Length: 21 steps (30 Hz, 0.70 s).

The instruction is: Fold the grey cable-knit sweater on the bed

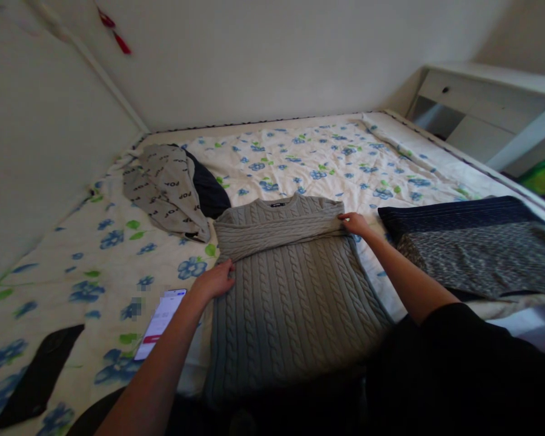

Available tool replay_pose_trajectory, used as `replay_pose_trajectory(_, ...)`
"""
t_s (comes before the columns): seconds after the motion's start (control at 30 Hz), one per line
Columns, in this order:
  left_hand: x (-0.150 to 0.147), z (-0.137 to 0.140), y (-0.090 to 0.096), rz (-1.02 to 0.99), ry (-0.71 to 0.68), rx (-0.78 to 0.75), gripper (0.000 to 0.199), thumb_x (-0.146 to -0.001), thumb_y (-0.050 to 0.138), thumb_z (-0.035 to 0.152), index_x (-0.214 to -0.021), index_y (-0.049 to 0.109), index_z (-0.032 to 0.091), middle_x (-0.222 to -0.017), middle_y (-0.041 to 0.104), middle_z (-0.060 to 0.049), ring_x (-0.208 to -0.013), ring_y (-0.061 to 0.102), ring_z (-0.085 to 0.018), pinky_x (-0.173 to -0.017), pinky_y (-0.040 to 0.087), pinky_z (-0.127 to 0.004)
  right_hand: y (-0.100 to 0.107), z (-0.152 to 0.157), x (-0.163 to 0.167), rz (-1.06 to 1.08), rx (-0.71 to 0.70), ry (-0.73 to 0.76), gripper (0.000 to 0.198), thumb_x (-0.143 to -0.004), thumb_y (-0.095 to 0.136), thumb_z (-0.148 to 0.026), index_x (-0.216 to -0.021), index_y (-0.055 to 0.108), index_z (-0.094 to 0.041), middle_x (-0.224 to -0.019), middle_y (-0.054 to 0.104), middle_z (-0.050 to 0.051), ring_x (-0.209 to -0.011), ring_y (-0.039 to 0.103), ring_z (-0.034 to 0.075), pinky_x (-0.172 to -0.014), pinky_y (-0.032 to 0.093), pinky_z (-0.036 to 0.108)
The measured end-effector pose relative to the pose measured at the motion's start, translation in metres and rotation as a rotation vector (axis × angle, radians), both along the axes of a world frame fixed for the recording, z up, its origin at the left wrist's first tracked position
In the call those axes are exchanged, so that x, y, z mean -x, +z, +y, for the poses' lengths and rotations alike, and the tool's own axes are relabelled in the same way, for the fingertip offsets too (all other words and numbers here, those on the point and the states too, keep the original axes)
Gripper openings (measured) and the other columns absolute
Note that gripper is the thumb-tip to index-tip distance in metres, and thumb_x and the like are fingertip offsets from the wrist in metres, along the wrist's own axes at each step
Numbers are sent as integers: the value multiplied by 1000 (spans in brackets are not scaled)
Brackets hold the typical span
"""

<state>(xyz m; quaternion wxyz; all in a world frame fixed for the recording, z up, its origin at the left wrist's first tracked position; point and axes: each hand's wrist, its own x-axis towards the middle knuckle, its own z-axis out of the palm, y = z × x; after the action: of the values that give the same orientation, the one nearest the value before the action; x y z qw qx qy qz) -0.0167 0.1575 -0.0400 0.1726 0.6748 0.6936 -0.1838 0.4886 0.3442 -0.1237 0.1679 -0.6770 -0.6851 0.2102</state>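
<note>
A grey-green cable-knit sweater [295, 297] lies flat on the bed in front of me, its neckline with a dark label facing the wall. Both sleeves are folded across the chest, one over the other. My right hand [355, 224] pinches the sleeve fold at the sweater's upper right edge. At the left edge, my left hand [215, 281] rests lower down, fingers curled on the sweater by the end of the folded sleeve. The sweater's near hem fades into shadow close to my body.
A light grey printed garment [166, 188] lies beside a dark garment [206, 184] at the back left. A lit phone [161, 324] and a black flat object [40, 375] are on the flowered sheet [318, 163]. Right: a folded navy-and-grey knit [476, 248] and a white desk [476, 97].
</note>
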Motion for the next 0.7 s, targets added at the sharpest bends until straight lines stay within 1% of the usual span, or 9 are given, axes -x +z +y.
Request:
replay_pose_trajectory(0.07, -1, 0, 1, 14, 14, 23, 59, -99, 57, 28, -157, 60, 17, -158, 71, -18, -139, 74, -30, -116, 57, -39, 4, -5, 2, -125, -51, 89, 49, -93, 69, -20, -139, 84, -18, -144, 76, 15, -134, 70, 31, -125, 47, 41)
replay_pose_trajectory(0.13, -2, 0, 1, 25, 17, 34, 66, -100, 56, 29, -165, 52, 14, -157, 71, -21, -136, 76, -31, -114, 57, -40, 9, -9, 4, -216, -93, 195, 50, -92, 73, -22, -141, 83, -18, -152, 68, 18, -139, 64, 32, -128, 43, 42)
replay_pose_trajectory(0.23, -3, 0, 1, 31, 10, 27, 74, -100, 57, 30, -171, 45, 13, -162, 68, -22, -141, 73, -32, -115, 56, -39, 15, -15, 6, -293, -117, 290, 50, -90, 80, -27, -140, 82, -21, -152, 62, 18, -142, 56, 36, -125, 45, 45)
replay_pose_trajectory(0.33, -3, 1, -1, 26, 1, 26, 76, -99, 58, 29, -173, 44, 14, -165, 65, -22, -145, 71, -31, -117, 55, -39, 19, -20, 11, -340, -123, 334, 51, -88, 85, -30, -138, 81, -26, -153, 59, 16, -144, 50, 39, -120, 47, 48)
replay_pose_trajectory(0.43, -2, 0, -2, 20, -3, 25, 77, -100, 58, 27, -174, 43, 12, -168, 62, -23, -147, 69, -31, -118, 55, -38, 20, -22, 18, -352, -145, 364, 43, -91, 85, -30, -134, 83, -28, -148, 60, 15, -140, 52, 37, -119, 47, 48)
replay_pose_trajectory(0.53, -2, 0, -3, 18, -12, 23, 76, -100, 58, 27, -174, 44, 11, -168, 62, -24, -147, 69, -31, -119, 54, -37, 24, -22, 24, -369, -146, 379, 33, -96, 80, -30, -129, 86, -27, -139, 66, 14, -134, 56, 35, -117, 48, 46)
replay_pose_trajectory(0.63, -1, 0, -4, 12, -9, 7, 76, -98, 61, 27, -172, 47, 15, -166, 64, -22, -145, 71, -31, -118, 55, -38, 29, -22, 25, -395, -113, 364, 27, -99, 76, -28, -123, 88, -24, -130, 72, 14, -129, 61, 33, -114, 50, 43)
replay_pose_trajectory(0.7, 0, 0, -4, 12, -6, 0, 77, -97, 62, 28, -172, 47, 17, -166, 64, -21, -145, 71, -32, -118, 55, -39, 32, -21, 25, -406, -129, 329, 25, -99, 75, -28, -120, 87, -21, -128, 75, 15, -129, 64, 33, -113, 52, 41)
